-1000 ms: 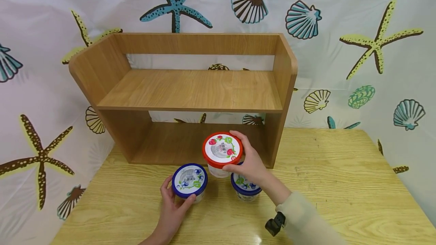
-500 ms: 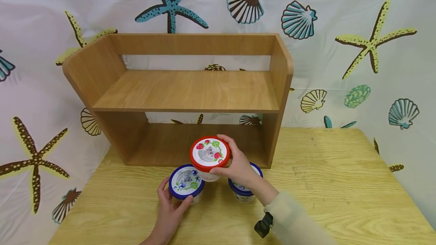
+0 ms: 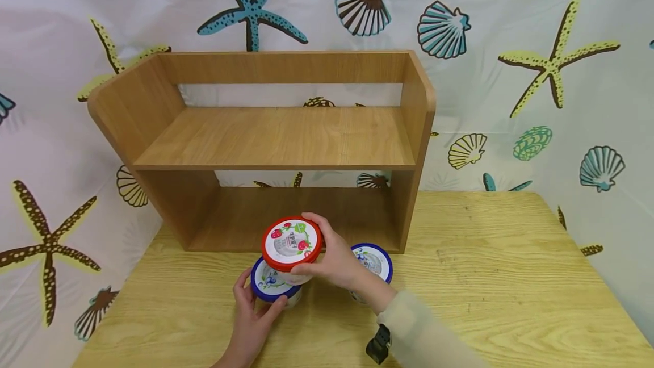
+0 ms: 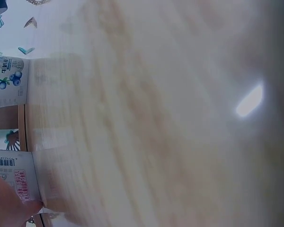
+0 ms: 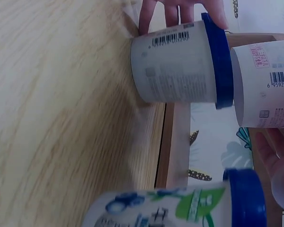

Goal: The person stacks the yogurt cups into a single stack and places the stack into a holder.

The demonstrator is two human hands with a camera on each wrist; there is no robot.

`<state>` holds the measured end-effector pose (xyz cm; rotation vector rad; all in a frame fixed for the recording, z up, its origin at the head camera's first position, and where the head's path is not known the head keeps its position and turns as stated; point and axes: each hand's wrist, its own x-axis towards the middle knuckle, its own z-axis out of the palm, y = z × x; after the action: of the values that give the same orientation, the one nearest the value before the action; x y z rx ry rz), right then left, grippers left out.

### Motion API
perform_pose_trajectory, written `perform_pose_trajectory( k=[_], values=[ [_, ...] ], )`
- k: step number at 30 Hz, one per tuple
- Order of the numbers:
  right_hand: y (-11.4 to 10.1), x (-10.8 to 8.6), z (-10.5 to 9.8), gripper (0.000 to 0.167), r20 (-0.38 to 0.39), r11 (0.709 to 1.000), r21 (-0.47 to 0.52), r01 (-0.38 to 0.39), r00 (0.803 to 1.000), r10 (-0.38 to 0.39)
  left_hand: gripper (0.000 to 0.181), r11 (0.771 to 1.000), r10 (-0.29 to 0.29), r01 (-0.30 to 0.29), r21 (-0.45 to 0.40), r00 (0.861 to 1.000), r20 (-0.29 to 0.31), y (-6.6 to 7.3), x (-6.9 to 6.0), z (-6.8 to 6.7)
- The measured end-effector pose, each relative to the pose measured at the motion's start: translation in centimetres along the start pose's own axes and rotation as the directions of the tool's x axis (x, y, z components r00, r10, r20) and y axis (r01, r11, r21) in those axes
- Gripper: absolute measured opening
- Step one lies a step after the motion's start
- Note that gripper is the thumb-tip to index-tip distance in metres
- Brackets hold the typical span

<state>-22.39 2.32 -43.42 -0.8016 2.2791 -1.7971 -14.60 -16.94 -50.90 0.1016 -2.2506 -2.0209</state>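
In the head view, my right hand (image 3: 339,260) grips a red-lidded cup (image 3: 286,243) by its rim, over the left blue-lidded cup (image 3: 265,283), whose lid it partly covers. My left hand (image 3: 251,322) holds that lower cup from the near left, thumb and fingers around its side. The right wrist view shows the base of the upper cup (image 5: 262,85) right at the blue lid (image 5: 218,61); whether they touch is hard to tell. A second blue-lidded cup (image 3: 375,260) stands on the table at the right, partly behind my right wrist.
A two-level wooden shelf (image 3: 276,135) stands behind the cups, its lower board (image 3: 327,220) just beyond them. The wooden table (image 3: 501,277) extends to the right. A patterned cloth (image 3: 475,90) hangs behind.
My right hand has carried the red-lidded cup left and slightly nearer, from between the blue-lidded cups to over the left one. My left hand has stayed around its cup. The head view has shifted slightly.
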Motion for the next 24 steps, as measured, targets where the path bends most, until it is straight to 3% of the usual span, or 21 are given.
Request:
perform_pose_trajectory(
  k=[12, 24],
  values=[
    [-0.3, 0.8, 1.8, 0.092, 0.019, 0.999, -0.050, 0.011, 1.000, -0.010, 0.090, 0.999, -0.032, 0.032, 0.012, 0.999, 0.023, 0.1, 0.1, -0.2],
    [-0.2, 1.1, 2.9, 0.090, 0.045, 0.999, -0.034, 0.023, 0.999, -0.022, 0.091, 0.997, -0.082, 0.083, -0.008, 0.996, 0.039, 0.4, 0.1, -0.4]
  ],
)
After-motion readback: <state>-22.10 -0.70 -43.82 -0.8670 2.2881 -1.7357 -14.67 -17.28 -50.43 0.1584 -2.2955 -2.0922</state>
